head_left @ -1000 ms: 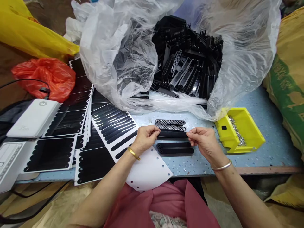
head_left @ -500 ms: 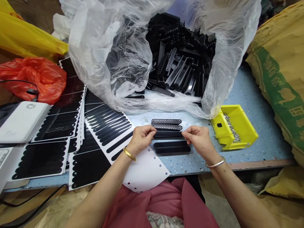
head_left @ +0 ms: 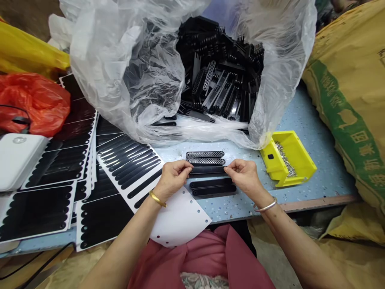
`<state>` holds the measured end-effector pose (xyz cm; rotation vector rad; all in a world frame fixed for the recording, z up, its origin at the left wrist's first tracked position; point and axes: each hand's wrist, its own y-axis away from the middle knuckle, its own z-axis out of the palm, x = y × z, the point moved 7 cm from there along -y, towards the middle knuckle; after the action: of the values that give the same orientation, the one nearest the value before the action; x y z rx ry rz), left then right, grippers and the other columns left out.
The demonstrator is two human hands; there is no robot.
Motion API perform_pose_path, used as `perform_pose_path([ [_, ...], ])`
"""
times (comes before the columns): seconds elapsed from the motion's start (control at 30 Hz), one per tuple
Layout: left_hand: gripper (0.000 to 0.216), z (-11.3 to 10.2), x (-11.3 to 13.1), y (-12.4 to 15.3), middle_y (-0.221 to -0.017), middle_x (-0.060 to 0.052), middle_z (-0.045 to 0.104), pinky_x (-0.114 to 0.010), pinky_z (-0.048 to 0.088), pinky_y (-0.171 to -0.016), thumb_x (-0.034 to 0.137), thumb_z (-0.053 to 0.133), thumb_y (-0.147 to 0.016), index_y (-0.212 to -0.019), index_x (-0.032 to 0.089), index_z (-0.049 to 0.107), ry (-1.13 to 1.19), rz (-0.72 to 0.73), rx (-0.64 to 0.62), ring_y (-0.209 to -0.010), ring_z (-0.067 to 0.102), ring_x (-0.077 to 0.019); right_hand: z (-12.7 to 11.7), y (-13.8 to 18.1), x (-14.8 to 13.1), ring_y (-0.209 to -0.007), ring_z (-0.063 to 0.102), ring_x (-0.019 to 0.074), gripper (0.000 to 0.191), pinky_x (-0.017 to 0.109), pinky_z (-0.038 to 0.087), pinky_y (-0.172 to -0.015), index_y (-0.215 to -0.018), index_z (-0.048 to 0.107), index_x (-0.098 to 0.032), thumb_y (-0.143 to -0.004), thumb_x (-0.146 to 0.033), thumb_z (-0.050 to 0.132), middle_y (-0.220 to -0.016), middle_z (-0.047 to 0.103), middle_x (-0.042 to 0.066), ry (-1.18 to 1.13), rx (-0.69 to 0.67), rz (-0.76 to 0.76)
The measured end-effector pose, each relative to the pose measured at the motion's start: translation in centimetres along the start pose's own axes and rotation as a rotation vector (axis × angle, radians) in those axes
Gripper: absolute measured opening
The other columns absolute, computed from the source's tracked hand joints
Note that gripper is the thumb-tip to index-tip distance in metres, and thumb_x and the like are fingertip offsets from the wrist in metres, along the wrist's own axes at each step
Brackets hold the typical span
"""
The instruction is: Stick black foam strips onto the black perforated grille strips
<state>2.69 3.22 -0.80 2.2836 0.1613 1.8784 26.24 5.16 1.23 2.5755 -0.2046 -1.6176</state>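
Note:
Between my two hands lies a narrow black strip [head_left: 208, 170], level with the table. My left hand [head_left: 177, 176] pinches its left end between thumb and fingertips, and my right hand [head_left: 242, 175] does the same at the right end. Just beyond the strip are two black bars with lattice faces [head_left: 205, 154], side by side. Nearer to me, two smooth black bars [head_left: 213, 187] rest on the blue speckled table [head_left: 240, 206]. Whether the strip touches a bar underneath is hidden.
Sheets of black rounded strips [head_left: 132, 160] on white backing spread to the left. Behind, a clear plastic bag [head_left: 102, 80] holds many black plastic parts [head_left: 222, 88]. A yellow bin [head_left: 300, 160] with small metal pieces stands right, near a large sack [head_left: 355, 60].
The whole scene sits a little further left as my head turns right. Both hands keep their pinch on the strip's ends, with almost no movement over the table.

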Motion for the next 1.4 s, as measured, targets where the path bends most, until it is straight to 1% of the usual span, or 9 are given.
perform_pose_path([
  [0.43,0.018,0.0,-0.2,0.0,-0.054,0.002,0.058,-0.017,0.040,-0.039,0.029,0.063,-0.075,-0.079,0.014,0.070,0.009,-0.004,0.002,-0.041,0.051,-0.0075,0.1,-0.3,0.6,-0.038,0.044,0.0105,0.020,0.024,0.032,-0.037,-0.051,0.057,-0.019,-0.062,-0.032,0.068,-0.044,0.053,-0.002,-0.044,-0.005,0.024],
  [0.6,0.016,0.0,-0.1,0.0,-0.052,0.002,0.058,-0.017,0.039,-0.038,0.029,0.064,-0.074,-0.078,0.014,0.070,0.019,0.003,0.006,-0.040,0.051,-0.0075,0.1,-0.3,0.1,-0.039,0.042,0.0105,0.021,0.024,0.030,-0.038,-0.050,0.054,-0.020,-0.062,-0.032,0.066,-0.042,0.049,-0.002,0.003,0.025,-0.003],
  [0.87,0.016,0.0,-0.2,-0.1,-0.052,0.002,0.057,-0.017,0.039,-0.039,0.029,0.065,-0.074,-0.078,0.014,0.070,0.020,0.009,0.016,-0.040,0.051,-0.0079,0.1,0.0,-0.1,-0.041,0.044,0.0114,0.019,0.025,0.031,-0.041,-0.051,0.053,-0.020,-0.065,-0.031,0.063,-0.045,0.053,-0.001,0.158,0.067,-0.081],
  [1.03,0.019,-0.1,-0.1,0.0,-0.052,0.002,0.058,-0.019,0.041,-0.040,0.030,0.062,-0.077,-0.079,0.014,0.072,-0.059,0.042,0.036,-0.040,0.051,-0.0086,0.2,0.1,-0.3,-0.041,0.046,0.0121,0.019,0.025,0.033,-0.043,-0.052,0.051,-0.021,-0.067,-0.027,0.061,-0.046,0.054,0.000,0.234,0.075,-0.105],
  [1.17,0.020,-1.0,2.5,1.1,-0.054,0.000,0.063,-0.024,0.048,-0.048,0.027,0.059,-0.081,-0.086,0.015,0.074,-0.345,0.238,0.166,-0.045,0.056,-0.0123,0.5,-0.2,-0.3,-0.042,0.047,0.0122,0.020,0.025,0.034,-0.045,-0.050,0.050,-0.021,-0.066,-0.021,0.061,-0.045,0.054,-0.001,0.264,0.063,-0.087],
  [1.23,0.021,-0.8,4.9,2.4,-0.067,-0.004,0.071,-0.028,0.054,-0.060,0.022,0.055,-0.085,-0.092,0.016,0.073,-0.495,0.431,0.231,-0.059,0.066,-0.0164,0.5,-0.3,-0.4,-0.043,0.047,0.0123,0.020,0.025,0.034,-0.045,-0.050,0.049,-0.021,-0.066,-0.020,0.061,-0.046,0.055,-0.001,0.276,0.058,-0.086],
  [1.27,0.023,-0.1,6.1,3.2,-0.077,-0.006,0.074,-0.031,0.056,-0.068,0.018,0.051,-0.086,-0.095,0.017,0.073,-0.545,0.549,0.228,-0.069,0.069,-0.0183,0.6,-0.4,-0.4,-0.044,0.047,0.0124,0.020,0.024,0.034,-0.045,-0.050,0.049,-0.021,-0.065,-0.019,0.062,-0.047,0.055,-0.001,0.284,0.056,-0.089],
  [1.33,0.031,2.2,7.9,4.7,-0.097,-0.010,0.075,-0.036,0.057,-0.085,0.010,0.045,-0.087,-0.104,0.017,0.070,-0.598,0.775,0.118,-0.094,0.071,-0.0217,0.6,-0.5,-0.4,-0.044,0.048,0.0124,0.020,0.024,0.034,-0.046,-0.050,0.050,-0.021,-0.065,-0.019,0.062,-0.048,0.056,0.000,0.305,0.054,-0.093],
  [1.4,0.039,5.0,8.2,5.7,-0.116,-0.013,0.070,-0.041,0.051,-0.100,0.006,0.042,-0.087,-0.118,0.015,0.064,-0.642,0.900,-0.057,-0.119,0.061,-0.0246,0.6,-0.5,-0.5,-0.044,0.048,0.0124,0.020,0.024,0.034,-0.046,-0.050,0.051,-0.021,-0.066,-0.018,0.062,-0.048,0.057,0.000,0.328,0.053,-0.097],
])
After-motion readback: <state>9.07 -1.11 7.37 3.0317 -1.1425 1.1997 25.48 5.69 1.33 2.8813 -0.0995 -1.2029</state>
